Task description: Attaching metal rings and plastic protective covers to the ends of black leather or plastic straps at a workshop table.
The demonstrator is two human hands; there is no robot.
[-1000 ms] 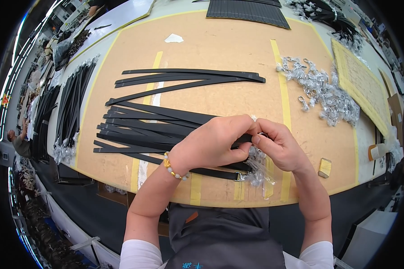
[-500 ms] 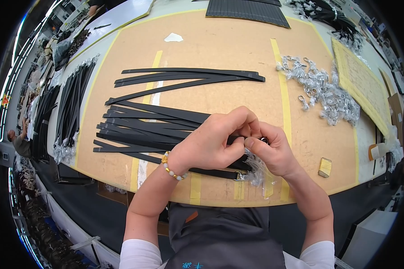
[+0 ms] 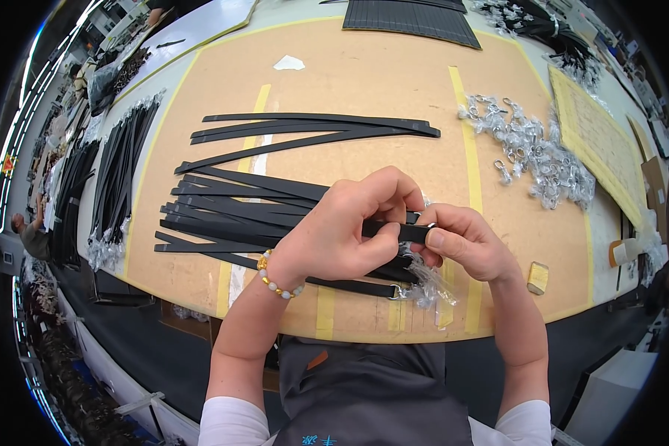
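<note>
My left hand (image 3: 342,230), a beaded bracelet at its wrist, is closed in a pinch on a flat black strap (image 3: 412,233) above the board. Thumb and fingertips of my right hand (image 3: 464,241) grip the same strap near its end, where a bit of shiny metal shows. The rest of that end is hidden by the fingers. Beneath and left of my hands lies a fanned pile of black straps (image 3: 223,193). Clear plastic wrapping (image 3: 427,286) and a metal fitting at a strap end (image 3: 398,291) stick out below my right hand.
Metal hooks wrapped in clear plastic (image 3: 531,149) are heaped at the right. Several loose straps (image 3: 312,123) lie farther back. A small yellowish block (image 3: 537,278) sits near the right front edge. Bundled straps (image 3: 123,171) hang along the left; a yellow-edged panel (image 3: 598,137) rests at far right.
My right hand has shifted slightly right, away from the left, so a short length of strap now shows between them. My left hand has moved a little left and still grips the strap.
</note>
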